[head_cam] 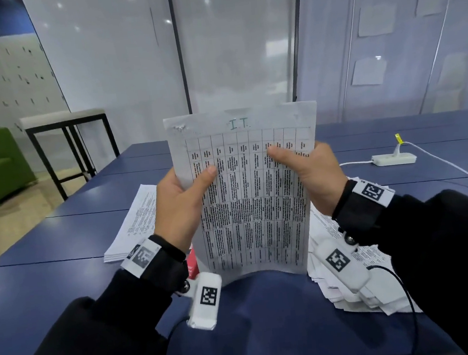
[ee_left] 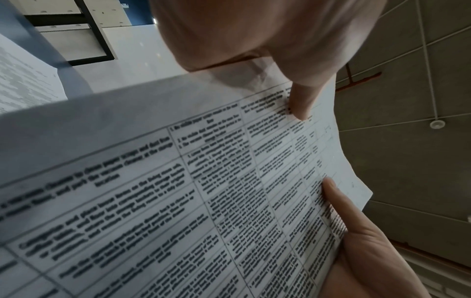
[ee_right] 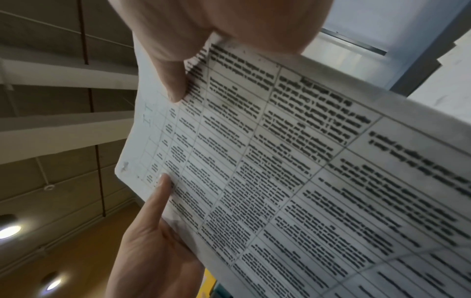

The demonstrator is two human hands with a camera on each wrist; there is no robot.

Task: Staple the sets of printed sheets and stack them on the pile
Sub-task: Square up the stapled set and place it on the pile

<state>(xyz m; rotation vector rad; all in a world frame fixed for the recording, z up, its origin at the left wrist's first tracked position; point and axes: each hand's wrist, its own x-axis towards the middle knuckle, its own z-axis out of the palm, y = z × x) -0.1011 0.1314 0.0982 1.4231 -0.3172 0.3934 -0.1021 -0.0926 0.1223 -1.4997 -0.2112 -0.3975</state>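
Desk (head_cam: 269, 317): blue, matte, flat panels with seams. Two paper heaps on it. A neat pile (head_cam: 134, 221) lies toward the left edge, squared. A loose heap (head_cam: 352, 286) sits near the right front, fanned and untidy.

Set (head_cam: 252, 198): thin white printed sheets, a gridded table of small black text, "I.T." handwritten at top. Held upright over the desk's front middle, bottom edge resting on the surface and bowing slightly. Top left corner looks roughened, maybe old staple marks; cannot tell if a staple sits there now.

Left hand (head_cam: 181, 202) grips the set's left edge, thumb on the front, fingers behind. Right hand (head_cam: 310, 175) grips the right edge the same way.

Likely step: jogging the sheets square. Best done with a loose grip, tapping the bottom edge flat, then the side, before stapling; limp paper slips easily.

Red object (head_cam: 191, 263) beside the left wrist, mostly hidden, possibly the stapler.
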